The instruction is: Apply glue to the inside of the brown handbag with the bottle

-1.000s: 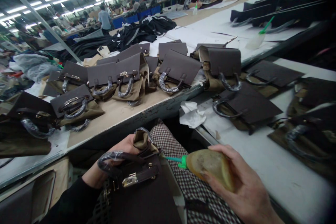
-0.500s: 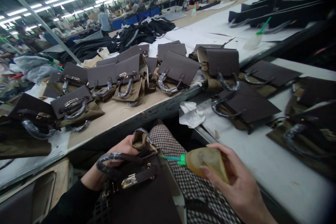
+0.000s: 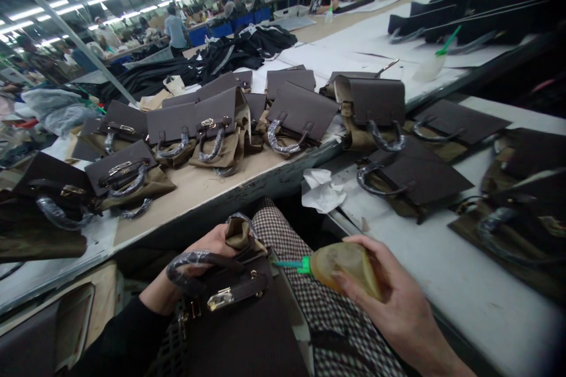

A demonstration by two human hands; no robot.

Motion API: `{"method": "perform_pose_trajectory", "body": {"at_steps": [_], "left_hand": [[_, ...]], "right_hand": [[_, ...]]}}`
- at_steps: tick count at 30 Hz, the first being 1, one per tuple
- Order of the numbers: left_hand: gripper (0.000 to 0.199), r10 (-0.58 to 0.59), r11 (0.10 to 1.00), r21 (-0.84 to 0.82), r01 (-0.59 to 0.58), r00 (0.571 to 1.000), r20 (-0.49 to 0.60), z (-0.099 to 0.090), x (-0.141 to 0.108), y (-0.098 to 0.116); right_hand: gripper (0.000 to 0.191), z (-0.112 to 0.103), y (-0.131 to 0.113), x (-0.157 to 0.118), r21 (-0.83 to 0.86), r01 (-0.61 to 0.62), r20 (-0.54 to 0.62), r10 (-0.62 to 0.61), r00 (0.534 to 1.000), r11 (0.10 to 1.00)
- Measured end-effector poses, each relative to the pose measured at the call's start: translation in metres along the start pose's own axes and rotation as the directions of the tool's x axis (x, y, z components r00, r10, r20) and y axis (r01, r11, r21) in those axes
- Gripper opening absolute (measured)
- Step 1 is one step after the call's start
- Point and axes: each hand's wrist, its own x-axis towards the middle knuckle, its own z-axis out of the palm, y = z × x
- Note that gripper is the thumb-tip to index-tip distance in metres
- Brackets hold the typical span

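The dark brown handbag (image 3: 239, 318) is lying across the person's lap, over the checked trousers (image 3: 309, 300), with its plastic-wrapped handle (image 3: 198, 262) and brass clasp (image 3: 220, 301) facing up and a fold of tan lining (image 3: 239, 232) sticking out at its far end. The left hand (image 3: 194, 265) is gripping the bag's far end from behind, fingers closing around the handle and the lining. The right hand (image 3: 389, 300) is wrapping tightly around a soft amber squeeze bottle (image 3: 345, 265), whose green nozzle (image 3: 289, 264) is pointing at the bag's upper right edge, the tip lying just beside it; whether it is touching cannot be told.

Compared with a second ago, the bottle is sitting a little further left and the nozzle tip is lying slightly closer to the bag, while the left hand is keeping the same hold and the bag is barely shifting.

Just beyond the knees, a crumpled white tissue (image 3: 322, 188) is lying at the near corner of the white table (image 3: 442, 283) on the right. Several similar bags are resting on that table, the nearest (image 3: 415, 179) lying flat with its handle toward the person. Across the tan-topped bench (image 3: 194, 188) ahead, a row of matching bags (image 3: 212, 123) is lying with wrapped handles. Farther back, a pale bottle with a green nozzle (image 3: 431, 65) is lying on white sheets, dark fabric (image 3: 239, 53) is heaping up, and other people are working at distant benches.
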Motion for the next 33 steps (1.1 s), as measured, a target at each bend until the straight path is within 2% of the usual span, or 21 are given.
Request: {"method": "perform_pose_trajectory", "body": {"at_steps": [4,8,14,18,20,24,30,31,33], "left_hand": [[0.036,0.018,1.0,-0.012,-0.018,1.0,0.021,-0.002,0.001,-0.006],[0.034,0.008,0.999,-0.036,-0.007,1.0,0.029,-0.003,0.002,-0.009],[0.037,-0.001,1.0,-0.002,0.001,0.999,0.035,-0.003,0.003,-0.006],[0.038,-0.012,1.0,-0.018,0.013,0.999,0.052,-0.004,0.002,-0.008],[0.037,-0.027,0.998,-0.047,0.029,0.998,0.048,-0.005,0.002,-0.009],[0.033,-0.048,0.998,-0.045,0.049,0.998,0.042,-0.004,0.002,-0.01],[0.035,-0.064,0.993,-0.094,0.07,0.996,0.07,-0.001,0.001,-0.005],[0.035,-0.067,0.991,-0.107,0.075,0.995,0.076,0.0,0.0,-0.004],[0.036,-0.069,0.99,-0.121,0.078,0.994,0.082,0.001,-0.001,-0.002]], "right_hand": [[0.038,-0.013,-0.004,-0.004,-0.113,0.101,0.045,-0.097,0.994,0.988],[0.035,-0.02,-0.01,-0.003,-0.176,0.163,0.127,-0.141,0.982,0.971],[0.039,-0.021,-0.018,0.009,-0.146,0.285,0.141,-0.266,0.954,0.947],[0.045,-0.026,-0.018,0.013,-0.081,0.375,0.252,-0.345,0.904,0.923],[0.046,-0.03,-0.017,0.012,-0.038,0.372,0.331,-0.34,0.88,0.927],[0.044,-0.039,-0.02,0.009,-0.017,0.281,0.483,-0.238,0.843,0.96],[0.042,-0.044,-0.021,0.006,-0.031,0.223,0.603,-0.16,0.782,0.974],[0.041,-0.044,-0.019,0.005,-0.033,0.217,0.602,-0.154,0.784,0.976],[0.042,-0.044,-0.015,0.003,-0.028,0.224,0.552,-0.172,0.816,0.974]]}}
